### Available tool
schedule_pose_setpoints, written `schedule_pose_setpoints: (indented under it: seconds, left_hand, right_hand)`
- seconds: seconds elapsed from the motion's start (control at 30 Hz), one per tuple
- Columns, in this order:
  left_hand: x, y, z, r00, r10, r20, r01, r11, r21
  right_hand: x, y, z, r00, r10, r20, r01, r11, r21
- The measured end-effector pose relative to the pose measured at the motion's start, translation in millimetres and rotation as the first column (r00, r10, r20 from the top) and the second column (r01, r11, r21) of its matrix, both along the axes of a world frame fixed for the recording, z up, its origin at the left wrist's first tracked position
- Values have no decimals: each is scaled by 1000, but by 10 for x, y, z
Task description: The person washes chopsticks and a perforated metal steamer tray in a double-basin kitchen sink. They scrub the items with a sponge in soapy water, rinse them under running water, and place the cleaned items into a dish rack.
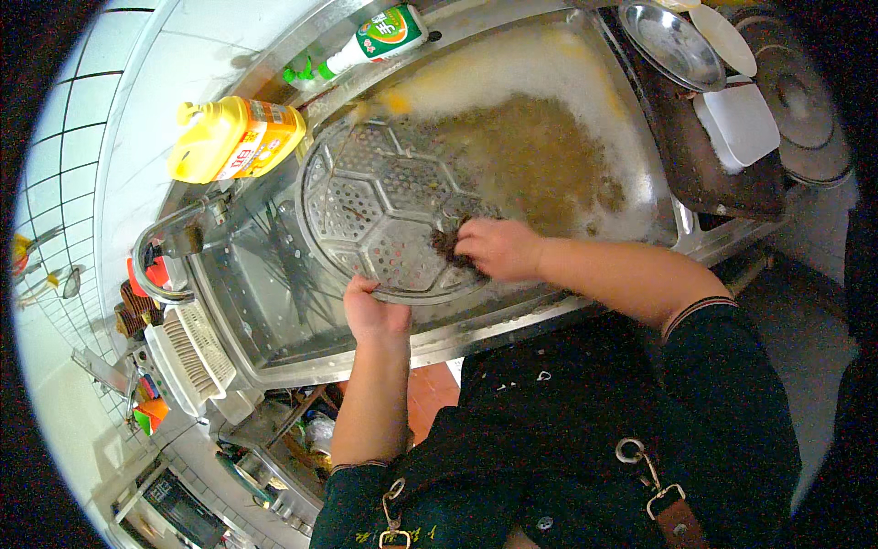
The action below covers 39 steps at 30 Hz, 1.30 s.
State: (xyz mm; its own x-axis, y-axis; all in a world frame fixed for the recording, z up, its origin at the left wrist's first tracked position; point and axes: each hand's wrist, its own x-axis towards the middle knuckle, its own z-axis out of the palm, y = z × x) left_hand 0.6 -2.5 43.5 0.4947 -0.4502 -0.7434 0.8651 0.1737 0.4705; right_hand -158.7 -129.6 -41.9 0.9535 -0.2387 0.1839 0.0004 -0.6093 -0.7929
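Note:
A round perforated metal steamer tray (pixel 405 185) with a hexagon pattern lies tilted over a stainless steel sink (pixel 658 185), partly in murky, foamy water. My left hand (pixel 374 312) grips the tray's near rim, thumb on top. Pressed on the tray's right part is a dark scouring pad (pixel 449 240), held in the bent fingers of my right hand (pixel 499 248). Long thin dark strands rest in the left basin (pixel 274 274), beside the tray. The underwater part of the tray's far right edge is hard to see.
Along the wall stand a yellow detergent jug (pixel 240 141) and a green and white bottle (pixel 384 41) lying down. A faucet (pixel 154 254) arches at the left, near a white plastic basket (pixel 192 353). Metal bowls (pixel 672 44) and a white container (pixel 737 123) sit at the right.

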Motion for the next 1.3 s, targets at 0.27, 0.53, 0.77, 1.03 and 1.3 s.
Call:
schedule_pose_setpoints:
  seconds: [0.27, 0.53, 0.77, 1.03, 1.3]
  left_hand:
    - [23, 194, 72, 999, -12, 47, 13, 1000, -8]
    - [0, 206, -47, 1000, -2, 4, 2, 997, -77]
    - [-36, 137, -37, 999, -9, -37, 5, 994, -110]
    - [-4, 333, -135, 999, 35, -33, -36, 999, -11]
    - [80, 361, -242, 997, 54, -53, -57, 997, -50]
  right_hand:
    - [-319, -1074, -676, 701, -552, -452, 341, 816, -466]
    - [146, -448, 88, 909, -412, -60, 413, 911, 1]
    - [275, -449, -340, 928, -325, -184, 285, 935, -212]
    - [-48, -1130, -180, 659, -546, -518, 489, 834, -257]
    - [-78, -1091, -172, 620, -194, -760, 28, 974, -226]
